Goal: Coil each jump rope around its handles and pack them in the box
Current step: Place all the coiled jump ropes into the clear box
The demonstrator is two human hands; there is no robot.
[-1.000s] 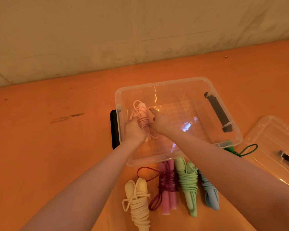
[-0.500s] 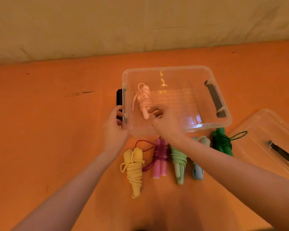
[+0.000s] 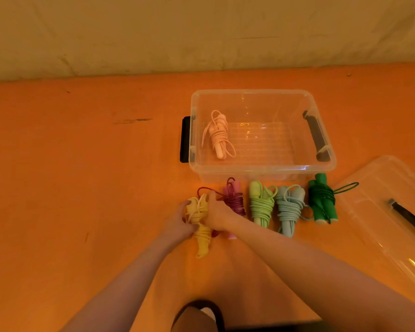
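A clear plastic box point(image 3: 261, 167) stands on the orange surface with a coiled pale pink jump rope point(image 3: 218, 137) lying in its left part. In front of the box lie coiled ropes in a row: yellow point(image 3: 203, 238), magenta point(image 3: 235, 202), light green point(image 3: 260, 204), light blue point(image 3: 289, 209) and dark green point(image 3: 321, 202). My left hand point(image 3: 179, 222) and my right hand point(image 3: 217, 213) both grip the yellow rope at its upper end, from either side. My right hand covers part of the magenta rope.
The box's clear lid point(image 3: 388, 219) with a black handle lies to the right, close to the dark green rope. A beige wall point(image 3: 201, 32) bounds the far edge. Black latches sit on both short sides of the box. A foot in a dark sandal point(image 3: 197, 317) shows at the bottom.
Both hands left the box, where the pink rope now lies alone, and came back down to close on the yellow rope. The view has pulled back.
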